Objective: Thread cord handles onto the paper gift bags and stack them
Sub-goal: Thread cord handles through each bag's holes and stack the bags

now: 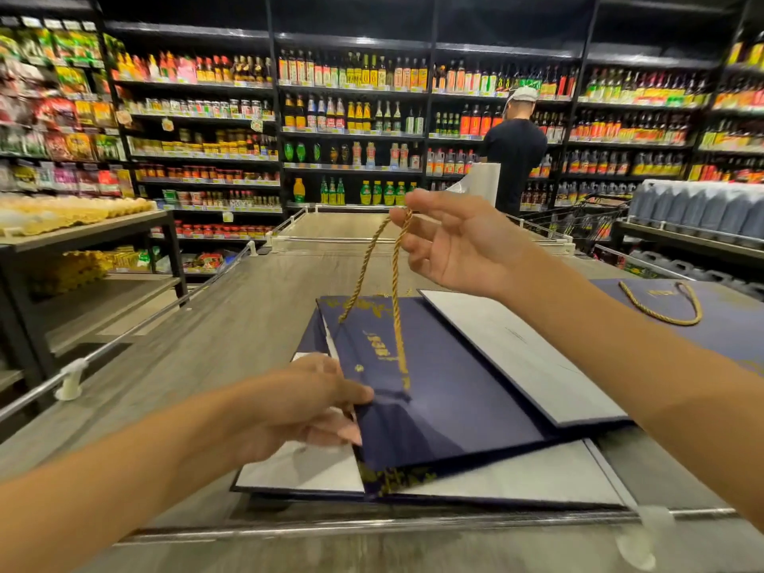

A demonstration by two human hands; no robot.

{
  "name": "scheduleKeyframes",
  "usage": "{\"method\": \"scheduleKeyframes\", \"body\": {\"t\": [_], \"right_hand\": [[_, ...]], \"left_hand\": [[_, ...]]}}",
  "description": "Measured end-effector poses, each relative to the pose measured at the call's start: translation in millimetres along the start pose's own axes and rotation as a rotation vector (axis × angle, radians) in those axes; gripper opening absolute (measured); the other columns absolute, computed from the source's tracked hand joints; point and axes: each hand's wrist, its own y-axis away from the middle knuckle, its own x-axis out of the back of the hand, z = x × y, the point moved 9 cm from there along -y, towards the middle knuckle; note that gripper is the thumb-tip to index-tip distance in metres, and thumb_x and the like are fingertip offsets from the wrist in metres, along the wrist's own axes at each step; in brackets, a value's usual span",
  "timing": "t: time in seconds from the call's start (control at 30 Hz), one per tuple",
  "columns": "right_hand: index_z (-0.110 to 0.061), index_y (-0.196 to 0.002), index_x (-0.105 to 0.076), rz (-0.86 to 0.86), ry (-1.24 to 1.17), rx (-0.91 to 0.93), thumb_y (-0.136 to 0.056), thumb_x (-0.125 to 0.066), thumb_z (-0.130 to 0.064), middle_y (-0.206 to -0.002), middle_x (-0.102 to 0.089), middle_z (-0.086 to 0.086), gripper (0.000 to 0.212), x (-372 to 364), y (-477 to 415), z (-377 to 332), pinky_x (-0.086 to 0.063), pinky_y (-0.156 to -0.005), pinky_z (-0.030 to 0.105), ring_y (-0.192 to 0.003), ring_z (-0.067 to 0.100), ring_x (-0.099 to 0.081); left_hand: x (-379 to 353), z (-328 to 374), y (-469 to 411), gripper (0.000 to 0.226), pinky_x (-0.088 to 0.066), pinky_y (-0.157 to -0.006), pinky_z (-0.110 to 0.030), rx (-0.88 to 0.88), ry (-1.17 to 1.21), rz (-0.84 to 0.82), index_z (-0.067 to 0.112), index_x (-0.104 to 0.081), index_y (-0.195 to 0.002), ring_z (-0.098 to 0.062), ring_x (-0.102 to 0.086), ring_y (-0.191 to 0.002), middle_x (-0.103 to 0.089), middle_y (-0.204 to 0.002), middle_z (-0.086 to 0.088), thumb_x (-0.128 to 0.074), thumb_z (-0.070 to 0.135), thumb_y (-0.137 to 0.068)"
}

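A flat navy paper gift bag (438, 390) with gold print lies on top of a pile of flattened bags (516, 477) on the wooden display table (231, 324). My left hand (306, 403) grips the top bag's left edge. Above the bag, my right hand (454, 237) pinches the top of a gold twisted cord (395, 291) held up in a loop. One end of the cord meets the bag near its top edge; the other hangs down over the bag's face. At the right lies a navy bag (727, 320) with a gold cord handle (661, 312) on it.
A clear rail (372, 523) runs along the table's near edge and another along its left side (124, 337). A person in a dark shirt (512, 159) stands at the far shelves of bottles. A table of egg trays (70, 213) is at the left and a shopping cart (578, 225) behind right.
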Motion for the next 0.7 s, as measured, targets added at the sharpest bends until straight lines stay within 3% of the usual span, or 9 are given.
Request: {"method": "scheduleKeyframes", "body": {"t": [0.1, 0.13, 0.23, 0.33, 0.4, 0.5, 0.6, 0.7], "right_hand": [[-0.014, -0.082, -0.059, 0.077, 0.158, -0.038, -0.083, -0.059, -0.017, -0.076, -0.067, -0.001, 0.003, 20.9, -7.8, 18.6, -0.043, -0.046, 0.016, -0.051, 0.009, -0.053], [-0.015, -0.080, -0.059, 0.123, 0.266, -0.068, -0.088, -0.056, -0.017, -0.076, -0.067, -0.002, 0.008, 33.1, -9.2, 27.7, -0.042, -0.047, 0.016, -0.051, 0.008, -0.052], [-0.018, -0.077, -0.059, 0.228, 0.898, -0.114, -0.089, -0.057, -0.017, -0.080, -0.061, 0.001, 0.013, 73.8, -6.2, 49.2, -0.040, -0.054, 0.021, -0.057, 0.012, -0.052], [-0.034, -0.079, -0.059, 0.279, 1.476, 0.147, -0.077, -0.065, -0.023, -0.094, -0.055, 0.001, 0.013, 83.1, -1.7, 45.2, -0.044, -0.077, 0.030, -0.082, 0.014, -0.050], [-0.034, -0.091, -0.062, 0.138, 1.551, 0.311, -0.076, -0.066, -0.020, -0.098, -0.051, -0.001, 0.021, 58.0, 7.4, 47.7, -0.042, -0.082, 0.026, -0.088, 0.010, -0.048], [-0.028, -0.100, -0.066, -0.128, 1.515, 0.453, -0.077, -0.069, -0.032, -0.097, -0.057, -0.013, 0.024, 7.2, 32.3, 53.5, -0.034, -0.082, 0.007, -0.090, -0.006, -0.048], [-0.029, -0.100, -0.070, -0.320, 1.470, 0.414, -0.075, -0.071, -0.042, -0.097, -0.065, -0.014, 0.028, -14.0, 40.3, 73.5, -0.040, -0.087, 0.017, -0.096, 0.002, -0.054], [-0.024, -0.089, -0.075, -0.309, 1.374, 0.380, -0.075, -0.074, -0.031, -0.089, -0.069, -0.010, 0.017, -14.2, 38.1, 83.5, -0.043, -0.084, 0.019, -0.091, 0.003, -0.058]], "left_hand": [[-1.0, -7.8, 6.9, 0.007, -0.035, -0.038, -0.014, 0.033, -0.065, -0.109, 0.012, -0.059, -0.095, -0.009, -0.065, -0.048, -0.069, -0.071, 0.001, -0.056, 0.009, -0.090], [3.7, -9.7, 5.5, 0.006, -0.033, -0.037, -0.014, 0.040, -0.063, -0.117, 0.012, -0.058, -0.095, -0.011, -0.066, -0.050, -0.067, -0.070, 0.000, -0.057, 0.010, -0.089], [25.2, -13.8, -6.5, 0.018, -0.034, -0.037, -0.018, 0.107, -0.018, -0.054, 0.010, -0.059, -0.098, -0.016, -0.064, -0.054, -0.071, -0.078, -0.006, -0.058, 0.023, -0.085], [29.7, -8.1, -17.3, 0.020, -0.036, -0.034, -0.017, 0.103, 0.014, -0.034, 0.009, -0.063, -0.089, -0.013, -0.062, -0.045, -0.070, -0.074, -0.006, -0.049, 0.023, -0.090], [29.5, -6.7, -22.0, 0.018, -0.028, -0.037, -0.018, 0.090, -0.071, -0.006, 0.012, -0.058, -0.083, -0.017, -0.059, -0.048, -0.068, -0.066, -0.005, -0.058, 0.030, -0.082], [28.9, -6.7, -27.8, 0.023, -0.021, -0.043, -0.023, 0.042, -0.106, 0.027, 0.013, -0.054, -0.082, -0.023, -0.055, -0.058, -0.066, -0.073, -0.010, -0.066, 0.031, -0.073], [27.0, -8.4, -28.9, 0.017, -0.028, -0.037, -0.017, 0.003, -0.049, 0.024, 0.009, -0.055, -0.090, -0.013, -0.059, -0.046, -0.061, -0.078, -0.010, -0.066, 0.021, -0.083], [24.7, -15.4, -31.3, 0.027, -0.026, -0.041, -0.020, 0.010, -0.089, -0.013, 0.011, -0.052, -0.076, -0.016, -0.052, -0.050, -0.064, -0.059, -0.006, -0.072, 0.029, -0.072]]}}
